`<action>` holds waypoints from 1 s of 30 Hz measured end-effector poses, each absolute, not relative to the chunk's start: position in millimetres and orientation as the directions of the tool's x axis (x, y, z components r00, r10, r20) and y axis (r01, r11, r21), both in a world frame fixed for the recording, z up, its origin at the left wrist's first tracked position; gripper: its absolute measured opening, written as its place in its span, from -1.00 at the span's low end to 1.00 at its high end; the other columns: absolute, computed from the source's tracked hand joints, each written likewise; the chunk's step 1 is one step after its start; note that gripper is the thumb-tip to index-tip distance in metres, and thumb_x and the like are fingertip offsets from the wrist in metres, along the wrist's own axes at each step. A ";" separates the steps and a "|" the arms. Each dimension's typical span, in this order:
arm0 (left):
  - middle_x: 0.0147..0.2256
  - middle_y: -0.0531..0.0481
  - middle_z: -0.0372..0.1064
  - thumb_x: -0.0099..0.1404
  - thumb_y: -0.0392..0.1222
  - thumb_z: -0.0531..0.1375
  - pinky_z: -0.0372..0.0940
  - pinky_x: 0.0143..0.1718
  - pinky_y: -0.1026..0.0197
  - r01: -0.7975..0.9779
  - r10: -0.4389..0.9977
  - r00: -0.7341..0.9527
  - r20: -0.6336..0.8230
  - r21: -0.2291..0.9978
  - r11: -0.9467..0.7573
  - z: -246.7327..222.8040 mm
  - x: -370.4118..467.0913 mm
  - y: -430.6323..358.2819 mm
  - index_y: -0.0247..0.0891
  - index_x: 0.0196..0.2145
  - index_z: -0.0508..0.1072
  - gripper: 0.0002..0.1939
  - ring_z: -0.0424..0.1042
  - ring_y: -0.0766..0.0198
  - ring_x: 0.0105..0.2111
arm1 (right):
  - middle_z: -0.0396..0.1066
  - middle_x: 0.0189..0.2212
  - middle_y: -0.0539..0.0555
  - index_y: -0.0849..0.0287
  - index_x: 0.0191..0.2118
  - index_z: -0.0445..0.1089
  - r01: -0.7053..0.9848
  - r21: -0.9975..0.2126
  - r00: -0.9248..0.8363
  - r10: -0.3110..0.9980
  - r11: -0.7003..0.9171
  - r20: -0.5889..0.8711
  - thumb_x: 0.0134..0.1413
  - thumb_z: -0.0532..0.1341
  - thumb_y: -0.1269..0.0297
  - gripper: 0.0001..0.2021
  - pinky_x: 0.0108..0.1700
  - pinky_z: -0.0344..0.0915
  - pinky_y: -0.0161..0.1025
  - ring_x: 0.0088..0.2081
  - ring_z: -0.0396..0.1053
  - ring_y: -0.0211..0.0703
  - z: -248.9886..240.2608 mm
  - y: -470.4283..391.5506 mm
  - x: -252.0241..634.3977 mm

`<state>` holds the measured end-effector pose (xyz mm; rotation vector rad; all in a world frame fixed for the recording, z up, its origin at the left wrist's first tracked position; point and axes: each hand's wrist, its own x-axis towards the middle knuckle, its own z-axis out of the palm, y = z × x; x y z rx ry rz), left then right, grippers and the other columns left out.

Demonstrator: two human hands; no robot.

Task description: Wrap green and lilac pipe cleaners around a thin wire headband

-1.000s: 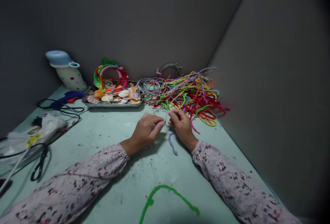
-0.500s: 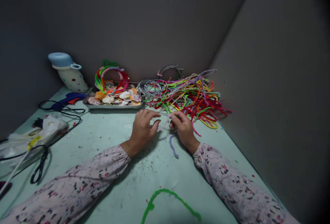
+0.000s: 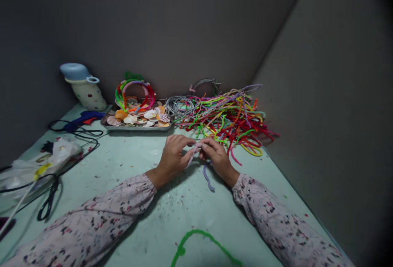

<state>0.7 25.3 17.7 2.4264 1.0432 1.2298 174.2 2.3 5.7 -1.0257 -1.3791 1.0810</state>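
Note:
Between my two hands is a pale lilac pipe cleaner (image 3: 190, 160), bent, with a thin grey wire along its upper side. My left hand (image 3: 175, 155) has its thumb and fingers closed on the pipe cleaner's left part. Close beside it, my right hand (image 3: 216, 155) pinches the same piece near its middle. Below the right fingers a purple pipe cleaner end (image 3: 208, 179) hangs or lies against the tabletop; whether it joins the lilac piece is hidden. Nearer to me lies a curved green pipe cleaner (image 3: 202, 232).
Behind my hands a metal tray (image 3: 138, 128) holds seashells and colourful wrapped rings (image 3: 151, 97). Grey wire coils (image 3: 181, 106) and a heap of pipe cleaners (image 3: 236, 113) are to its right. At left are a bottle (image 3: 87, 93), a blue glue gun (image 3: 76, 121), black cable and a plastic bag (image 3: 63, 152).
My left thumb and fingers have closed from a gap onto the lilac pipe cleaner. My right hand keeps its pinch. The view has shifted slightly.

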 end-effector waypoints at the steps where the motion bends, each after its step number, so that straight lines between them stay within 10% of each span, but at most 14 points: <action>1: -0.34 0.00 0.47 0.33 -0.08 0.18 0.16 -0.14 0.11 0.486 0.688 0.392 0.611 0.497 -0.719 18.9 0.7 24.7 -0.20 -0.22 0.46 -0.84 0.38 0.21 -0.27 | 0.34 -0.50 -0.05 0.11 -0.26 0.41 0.012 -0.975 -0.078 0.973 0.221 0.219 0.16 0.17 0.12 -0.81 -0.41 0.26 -0.29 -0.50 0.31 -0.25 5.0 2.6 174.6; 24: -0.33 0.00 0.47 0.35 -0.10 0.14 0.24 -0.21 0.19 0.359 0.820 0.224 0.526 0.738 -0.571 20.4 -1.7 27.7 -0.20 -0.28 0.50 -0.82 0.40 0.24 -0.28 | 0.35 -0.20 0.05 0.10 -0.11 0.36 0.101 -0.944 0.208 0.922 0.313 0.328 0.14 0.19 0.14 -0.76 -0.42 0.30 -0.33 -0.38 0.36 -0.28 3.3 12.2 179.8; 30: -0.31 0.00 0.46 0.35 -0.10 0.14 0.24 -0.20 0.21 0.318 0.857 0.151 0.492 0.797 -0.513 17.3 -1.6 26.1 -0.22 -0.27 0.50 -0.81 0.40 0.23 -0.27 | 0.27 -0.56 -0.04 0.18 -0.41 0.38 0.066 -0.970 0.172 0.954 0.236 0.244 0.21 0.11 0.04 -0.67 -0.49 0.19 -0.33 -0.56 0.22 -0.33 2.6 9.1 177.4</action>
